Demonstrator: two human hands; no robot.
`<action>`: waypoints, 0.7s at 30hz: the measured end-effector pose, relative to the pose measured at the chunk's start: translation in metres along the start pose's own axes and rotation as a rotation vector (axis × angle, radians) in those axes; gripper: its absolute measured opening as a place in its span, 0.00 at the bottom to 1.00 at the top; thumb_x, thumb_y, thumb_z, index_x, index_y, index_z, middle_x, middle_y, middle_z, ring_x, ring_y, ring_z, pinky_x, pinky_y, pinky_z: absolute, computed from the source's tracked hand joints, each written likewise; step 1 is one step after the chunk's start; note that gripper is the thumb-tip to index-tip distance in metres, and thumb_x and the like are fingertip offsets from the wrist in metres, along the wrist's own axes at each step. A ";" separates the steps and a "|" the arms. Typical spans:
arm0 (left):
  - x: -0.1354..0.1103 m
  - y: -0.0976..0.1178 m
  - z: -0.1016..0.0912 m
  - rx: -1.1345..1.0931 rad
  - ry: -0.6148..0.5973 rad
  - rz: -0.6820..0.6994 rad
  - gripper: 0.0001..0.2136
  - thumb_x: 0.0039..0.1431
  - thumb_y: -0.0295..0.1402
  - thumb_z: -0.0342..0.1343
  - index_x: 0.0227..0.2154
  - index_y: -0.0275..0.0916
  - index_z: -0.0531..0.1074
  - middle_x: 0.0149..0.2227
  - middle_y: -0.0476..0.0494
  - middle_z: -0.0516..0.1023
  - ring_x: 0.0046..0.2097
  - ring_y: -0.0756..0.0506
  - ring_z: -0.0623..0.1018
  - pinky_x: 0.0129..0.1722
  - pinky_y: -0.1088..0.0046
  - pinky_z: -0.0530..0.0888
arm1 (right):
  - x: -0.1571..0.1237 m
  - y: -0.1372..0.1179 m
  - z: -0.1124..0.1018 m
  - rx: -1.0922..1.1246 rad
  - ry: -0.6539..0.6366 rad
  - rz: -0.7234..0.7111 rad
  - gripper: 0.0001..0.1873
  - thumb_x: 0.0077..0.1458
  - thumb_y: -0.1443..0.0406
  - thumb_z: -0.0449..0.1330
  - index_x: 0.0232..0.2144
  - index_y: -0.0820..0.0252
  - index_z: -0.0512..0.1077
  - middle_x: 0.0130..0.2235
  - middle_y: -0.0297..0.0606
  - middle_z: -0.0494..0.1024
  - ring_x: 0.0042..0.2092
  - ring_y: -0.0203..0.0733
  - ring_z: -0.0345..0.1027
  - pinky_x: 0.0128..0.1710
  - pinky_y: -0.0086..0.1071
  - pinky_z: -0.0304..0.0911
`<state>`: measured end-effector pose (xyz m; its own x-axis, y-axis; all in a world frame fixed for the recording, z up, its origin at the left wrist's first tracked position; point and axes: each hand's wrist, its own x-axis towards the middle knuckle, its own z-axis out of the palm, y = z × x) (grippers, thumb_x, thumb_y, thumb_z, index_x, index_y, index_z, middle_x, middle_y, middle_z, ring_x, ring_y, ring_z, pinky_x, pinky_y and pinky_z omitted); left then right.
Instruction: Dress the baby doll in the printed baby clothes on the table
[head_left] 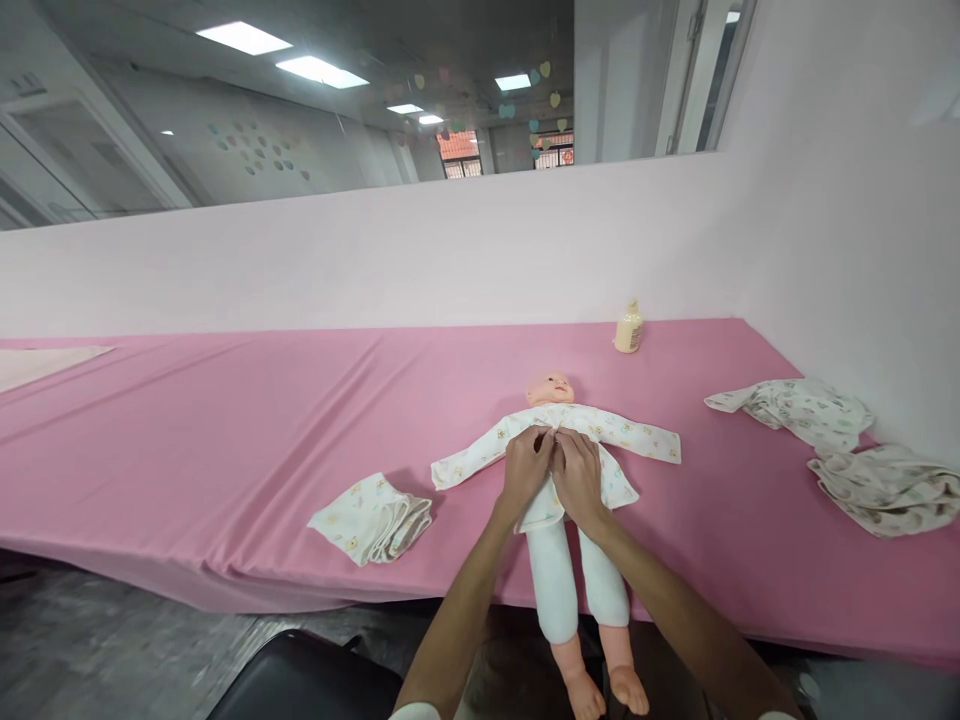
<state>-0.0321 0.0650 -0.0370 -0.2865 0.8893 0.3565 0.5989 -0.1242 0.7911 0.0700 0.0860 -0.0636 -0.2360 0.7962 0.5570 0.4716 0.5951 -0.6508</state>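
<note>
A baby doll lies on its back, head toward the wall, with its white-covered legs reaching over the table's front edge. It wears a white baby shirt with a small print, its sleeves spread out to both sides. My left hand pinches the shirt's front at the doll's chest. Right beside it, my right hand is closed on the same front, fingertips almost touching the left ones. Whatever fastening sits between the fingertips is too small to make out.
A pink-covered table runs along the wall. Folded printed cloth lies left of the doll. Crumpled printed clothes and another bundle rest at the right. A cream pump bottle stands behind. A black chair is below.
</note>
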 end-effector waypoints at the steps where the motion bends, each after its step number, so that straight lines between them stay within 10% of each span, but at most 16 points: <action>1: 0.002 0.000 0.000 -0.003 -0.006 -0.013 0.12 0.64 0.36 0.48 0.31 0.40 0.75 0.33 0.47 0.79 0.36 0.47 0.76 0.38 0.71 0.69 | 0.000 0.001 0.001 -0.005 0.002 -0.008 0.18 0.61 0.71 0.44 0.41 0.59 0.73 0.45 0.42 0.77 0.46 0.46 0.67 0.48 0.39 0.57; 11: 0.003 -0.003 0.007 0.305 -0.034 0.039 0.13 0.65 0.31 0.42 0.24 0.40 0.61 0.26 0.48 0.70 0.27 0.48 0.66 0.29 0.71 0.57 | 0.000 0.002 0.002 0.009 0.034 0.005 0.18 0.58 0.73 0.45 0.38 0.59 0.74 0.43 0.43 0.78 0.45 0.46 0.68 0.49 0.42 0.60; 21: 0.002 -0.004 0.006 -0.014 -0.022 -0.112 0.13 0.66 0.37 0.41 0.28 0.39 0.64 0.28 0.49 0.71 0.31 0.48 0.70 0.32 0.72 0.64 | 0.001 0.002 0.001 0.070 0.043 0.046 0.14 0.58 0.70 0.49 0.42 0.59 0.72 0.43 0.43 0.78 0.46 0.48 0.68 0.49 0.43 0.61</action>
<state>-0.0307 0.0697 -0.0422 -0.3344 0.9074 0.2546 0.5538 -0.0294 0.8322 0.0694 0.0880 -0.0651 -0.1777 0.8185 0.5464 0.4200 0.5652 -0.7101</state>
